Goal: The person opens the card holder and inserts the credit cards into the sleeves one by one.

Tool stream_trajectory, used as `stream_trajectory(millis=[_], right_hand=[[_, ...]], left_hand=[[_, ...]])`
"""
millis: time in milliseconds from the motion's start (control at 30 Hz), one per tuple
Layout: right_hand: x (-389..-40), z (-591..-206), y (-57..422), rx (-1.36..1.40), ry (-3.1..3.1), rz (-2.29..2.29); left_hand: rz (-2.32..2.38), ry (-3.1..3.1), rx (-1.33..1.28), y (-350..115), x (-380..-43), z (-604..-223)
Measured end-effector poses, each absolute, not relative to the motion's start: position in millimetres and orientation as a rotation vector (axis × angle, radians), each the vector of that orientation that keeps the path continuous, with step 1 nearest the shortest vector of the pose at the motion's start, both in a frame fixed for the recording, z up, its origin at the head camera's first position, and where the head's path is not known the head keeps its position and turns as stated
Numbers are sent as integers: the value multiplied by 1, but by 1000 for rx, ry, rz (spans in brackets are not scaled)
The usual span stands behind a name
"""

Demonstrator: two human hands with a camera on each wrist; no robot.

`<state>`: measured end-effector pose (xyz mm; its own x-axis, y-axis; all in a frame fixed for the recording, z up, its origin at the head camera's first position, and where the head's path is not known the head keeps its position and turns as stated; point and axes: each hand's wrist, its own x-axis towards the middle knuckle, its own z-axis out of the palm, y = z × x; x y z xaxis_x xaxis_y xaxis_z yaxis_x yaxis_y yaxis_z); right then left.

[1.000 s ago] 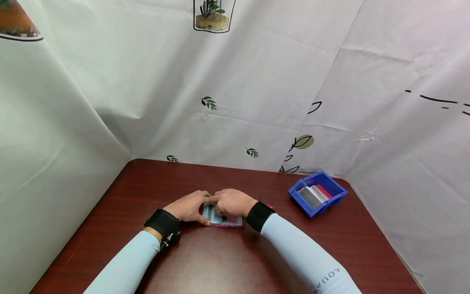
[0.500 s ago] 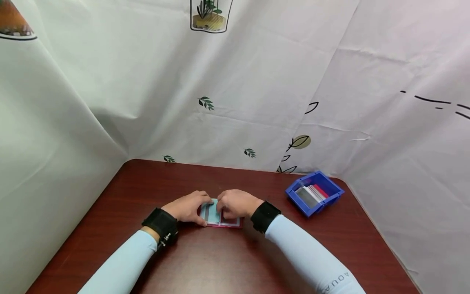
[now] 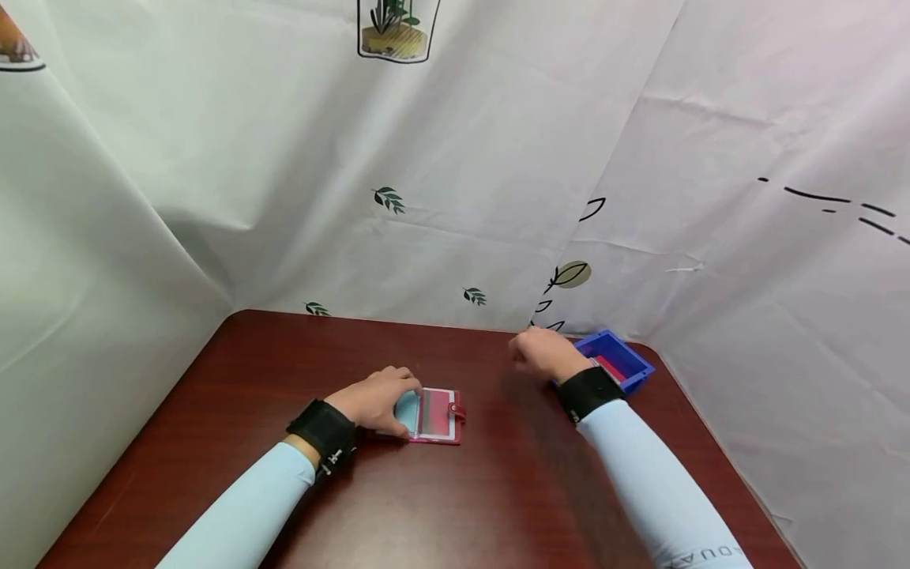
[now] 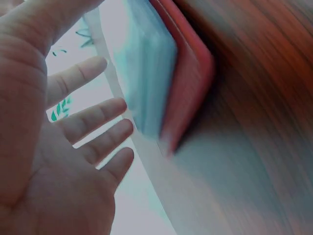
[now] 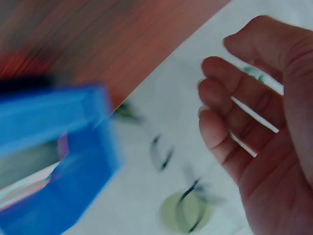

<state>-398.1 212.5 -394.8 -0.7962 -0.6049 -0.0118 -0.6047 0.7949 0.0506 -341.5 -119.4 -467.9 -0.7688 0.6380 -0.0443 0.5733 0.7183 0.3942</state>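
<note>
A small red card holder (image 3: 438, 415) lies unfolded on the table, with clear sleeves, pale blue inside and a snap strap on its right edge. My left hand (image 3: 380, 401) rests at its left half, thumb at the near edge and fingers toward the far edge; in the left wrist view the fingers are loosely extended beside the holder's sleeves (image 4: 146, 73). My right hand (image 3: 546, 353) is in the air left of the blue bin (image 3: 613, 353), partly covering it. In the right wrist view its fingers are loosely bent and hold nothing.
Upright cards or thin sheets stand in the blue bin, among them a red one (image 3: 608, 368). A white patterned cloth (image 3: 426, 261) hangs behind the reddish-brown table (image 3: 341, 340) and at its sides.
My right hand has left the card holder and moved right and away, close to the blue bin. The holder's right half is uncovered. My left hand stays at the holder.
</note>
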Motion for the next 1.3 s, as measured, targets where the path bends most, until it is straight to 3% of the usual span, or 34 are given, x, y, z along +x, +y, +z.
stream_trajectory(millis=[267,567,833,1300], right_hand=[[-398,-402,279,440,-3256,47],[-401,-414,301,59,-3257,72],[-404,-421,314,-120,-3286,174],[-407,-425,330,-139,-3246,285]], left_hand=[[518,2781,1153,-85,-343,-479],[497,2779,1130,-72,-344,-488],[510,2778,1103,-69,-347,-488],[607,2780,1078,-78,-345,-486]])
